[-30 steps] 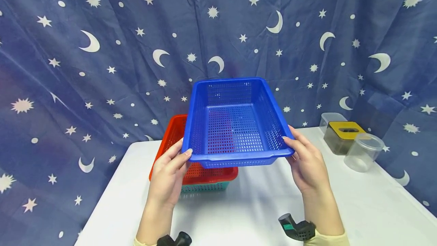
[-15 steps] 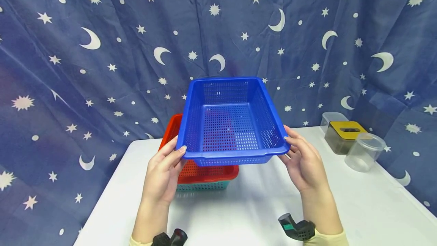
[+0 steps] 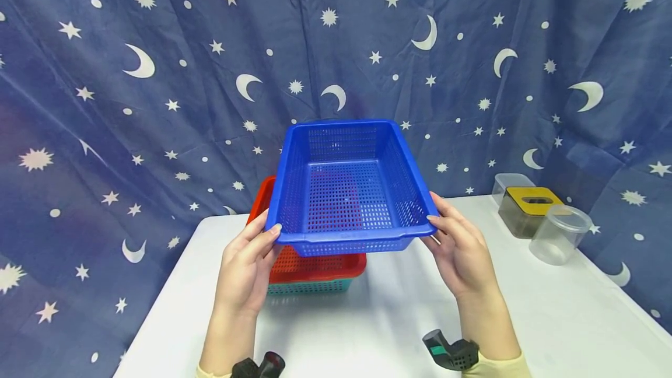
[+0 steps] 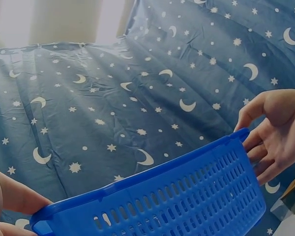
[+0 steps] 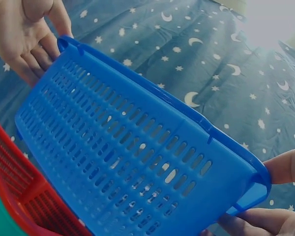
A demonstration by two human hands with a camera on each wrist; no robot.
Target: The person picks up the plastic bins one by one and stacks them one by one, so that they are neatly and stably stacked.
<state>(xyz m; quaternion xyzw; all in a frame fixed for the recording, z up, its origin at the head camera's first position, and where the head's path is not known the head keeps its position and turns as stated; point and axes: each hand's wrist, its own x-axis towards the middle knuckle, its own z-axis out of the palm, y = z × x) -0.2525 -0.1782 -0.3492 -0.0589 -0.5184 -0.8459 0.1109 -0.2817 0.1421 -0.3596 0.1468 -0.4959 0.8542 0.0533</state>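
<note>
A blue perforated plastic basket (image 3: pixel 346 194) is held up in mid-air, its inside facing me and nothing in it. My left hand (image 3: pixel 245 267) pinches its near left corner, thumb over the rim and fingers beneath. At the near right corner my right hand (image 3: pixel 462 247) grips the rim the same way. Behind and below, a red basket (image 3: pixel 317 270) sits nested in a green basket (image 3: pixel 312 287) on the white table; the blue one hides much of both. In the right wrist view the blue basket's slotted side (image 5: pixel 132 142) spans between both hands.
On the table's right side stand a clear round jar (image 3: pixel 559 235), a dark box with a yellow lid (image 3: pixel 527 212) and a clear container (image 3: pixel 509 182). A blue curtain (image 3: pixel 210 104) with moons and stars hangs behind the white table (image 3: pixel 336 343).
Both hands have moved the blue basket leftward, so it covers more of the red one. The grip at each corner stays, and the stacked baskets have not moved.
</note>
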